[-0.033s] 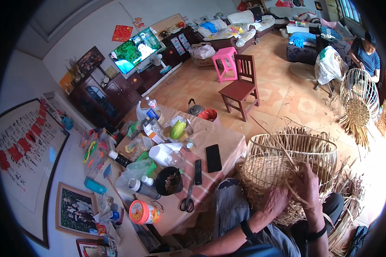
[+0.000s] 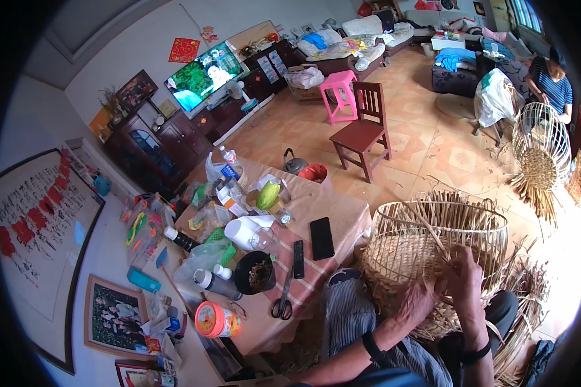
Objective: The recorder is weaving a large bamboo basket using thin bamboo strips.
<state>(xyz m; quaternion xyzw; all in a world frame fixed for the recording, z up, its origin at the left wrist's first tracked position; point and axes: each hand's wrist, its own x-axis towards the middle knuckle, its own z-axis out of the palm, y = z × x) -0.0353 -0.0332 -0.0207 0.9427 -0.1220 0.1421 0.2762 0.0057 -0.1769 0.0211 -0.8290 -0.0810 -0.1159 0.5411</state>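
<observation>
A half-woven straw basket (image 2: pixel 394 255) rests tilted against my lap, with a dense woven lower part and an open frame of thin ribs and hoops above. My left hand (image 2: pixel 418 303) is closed at the near wall, its fingertips pressed on the weave. Just right of it, my right hand (image 2: pixel 465 274) is closed in a pinch on a straw strand (image 2: pixel 430 227), which slants up and left across the basket's opening. The fingertips of both hands nearly meet, and the exact grip between them is partly hidden.
A covered table (image 2: pixel 342 222) at left carries scissors (image 2: pixel 283 304), a black phone (image 2: pixel 322 238), a dark bowl (image 2: pixel 254 272) and bottles. Loose straw (image 2: pixel 526 284) lies at right. Beyond stand a wooden chair (image 2: pixel 363 135) and a pink stool (image 2: pixel 339 97). Another person (image 2: pixel 552 84) handles a second basket (image 2: pixel 541 164).
The strand's far end has drawn in toward the basket, and its loop by my fingers no longer shows. My right hand has shifted slightly; my left hand stays almost in place.
</observation>
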